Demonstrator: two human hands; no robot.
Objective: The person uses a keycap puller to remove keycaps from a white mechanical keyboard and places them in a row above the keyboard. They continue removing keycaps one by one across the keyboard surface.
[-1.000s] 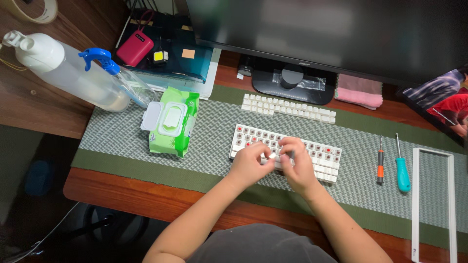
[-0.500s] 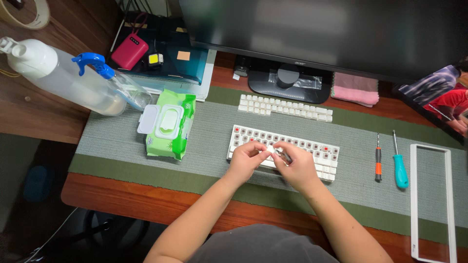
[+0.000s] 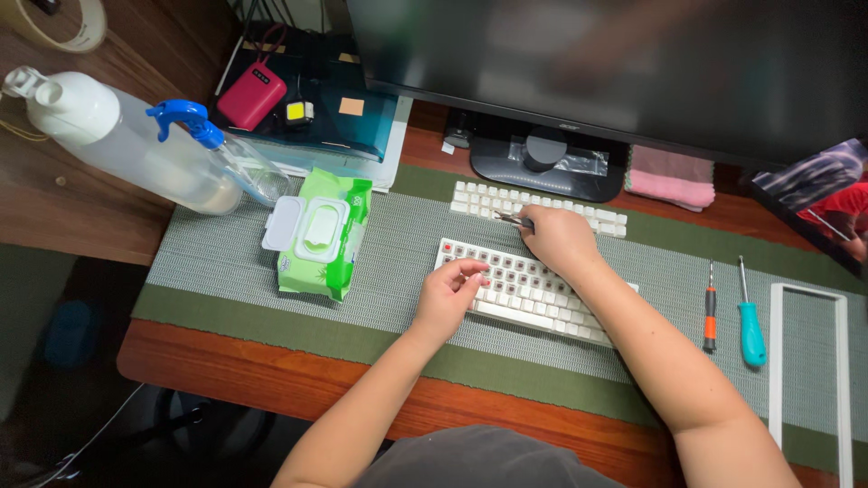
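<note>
A small white keyboard (image 3: 533, 294) with some red switches bare lies on a grey and green mat. My left hand (image 3: 449, 294) rests at its left end with fingers curled on the keys; whether it pinches a keycap I cannot tell. My right hand (image 3: 558, 238) has reached beyond the keyboard to two rows of loose white keycaps (image 3: 542, 207). It grips a thin metal keycap puller (image 3: 512, 219) whose tip sits over the keycaps.
A green wet-wipe pack (image 3: 318, 232) lies left of the keyboard, spray bottles (image 3: 136, 145) beyond it. Two screwdrivers (image 3: 731, 312) and a white frame (image 3: 806, 361) lie at right. A monitor stand (image 3: 547, 155) and pink cloth (image 3: 671, 175) sit behind the keycaps.
My right hand left the keyboard's middle and moved up to the loose keycaps with the puller. My left hand stayed at the keyboard's left end.
</note>
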